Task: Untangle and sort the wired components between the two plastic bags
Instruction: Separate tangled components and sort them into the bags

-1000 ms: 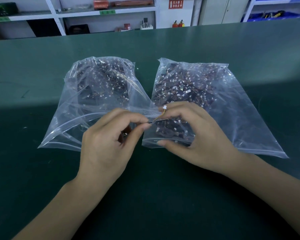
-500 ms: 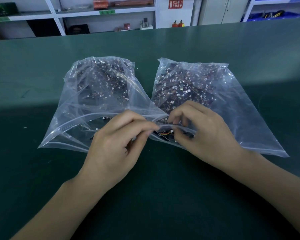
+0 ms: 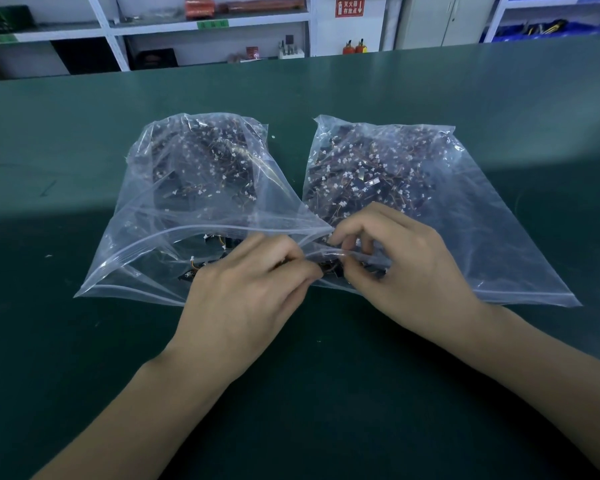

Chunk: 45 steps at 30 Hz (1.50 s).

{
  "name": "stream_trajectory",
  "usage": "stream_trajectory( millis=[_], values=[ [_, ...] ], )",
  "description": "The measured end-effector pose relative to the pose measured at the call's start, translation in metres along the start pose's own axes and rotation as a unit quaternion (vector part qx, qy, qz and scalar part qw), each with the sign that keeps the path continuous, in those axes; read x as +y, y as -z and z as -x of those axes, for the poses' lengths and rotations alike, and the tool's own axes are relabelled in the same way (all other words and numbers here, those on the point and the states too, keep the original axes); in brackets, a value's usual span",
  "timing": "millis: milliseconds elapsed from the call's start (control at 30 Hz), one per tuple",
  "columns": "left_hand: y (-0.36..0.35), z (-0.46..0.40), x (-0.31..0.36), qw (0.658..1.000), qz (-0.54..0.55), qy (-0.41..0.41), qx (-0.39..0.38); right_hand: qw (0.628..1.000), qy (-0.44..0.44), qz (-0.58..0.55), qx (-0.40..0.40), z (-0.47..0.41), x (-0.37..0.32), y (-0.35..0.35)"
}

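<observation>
Broadly, a green bench carries two clear bags side by side, the left bag and right bag, each full of dark wired parts. Both hands meet at the bags' near mouths: left hand and right hand, fingers curled, pinch a small wired part between them.
</observation>
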<state>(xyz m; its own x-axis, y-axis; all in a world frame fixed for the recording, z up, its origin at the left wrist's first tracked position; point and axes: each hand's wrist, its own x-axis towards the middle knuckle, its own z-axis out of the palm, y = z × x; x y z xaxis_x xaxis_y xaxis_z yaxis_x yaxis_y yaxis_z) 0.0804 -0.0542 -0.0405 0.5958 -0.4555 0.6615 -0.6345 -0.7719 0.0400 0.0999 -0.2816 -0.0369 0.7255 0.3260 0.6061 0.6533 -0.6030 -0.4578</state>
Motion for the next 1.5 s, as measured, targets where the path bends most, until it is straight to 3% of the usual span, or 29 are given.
stream_trajectory(
  millis=[300, 600, 667, 833, 1133, 1300, 1500],
  values=[
    [-0.001, -0.002, 0.007, 0.993, -0.034, 0.036, -0.107, 1.000, 0.007, -0.001, -0.018, 0.001, -0.003, -0.002],
    [-0.006, 0.003, 0.013, 0.983, -0.115, 0.028, -0.139, 1.000, 0.000, -0.003, -0.022, 0.002, -0.003, -0.003],
    [-0.005, 0.003, 0.014, 0.985, -0.109, 0.038, -0.129, 1.000, -0.001, 0.006, -0.023, 0.002, -0.004, -0.003],
    [0.009, 0.001, 0.007, 0.995, 0.020, 0.079, -0.059, 0.999, -0.005, 0.027, -0.031, 0.001, -0.006, -0.001],
    [0.010, 0.007, -0.034, 0.965, -0.064, 0.234, -0.104, 0.996, -0.007, 0.044, -0.081, 0.003, -0.008, -0.003],
    [0.010, 0.005, -0.034, 0.971, -0.064, 0.219, -0.069, 0.997, -0.010, 0.038, -0.068, 0.004, -0.009, -0.002],
    [0.006, 0.009, -0.042, 0.973, -0.093, 0.191, -0.092, 0.996, -0.017, 0.041, -0.076, 0.004, -0.009, -0.001]
  ],
)
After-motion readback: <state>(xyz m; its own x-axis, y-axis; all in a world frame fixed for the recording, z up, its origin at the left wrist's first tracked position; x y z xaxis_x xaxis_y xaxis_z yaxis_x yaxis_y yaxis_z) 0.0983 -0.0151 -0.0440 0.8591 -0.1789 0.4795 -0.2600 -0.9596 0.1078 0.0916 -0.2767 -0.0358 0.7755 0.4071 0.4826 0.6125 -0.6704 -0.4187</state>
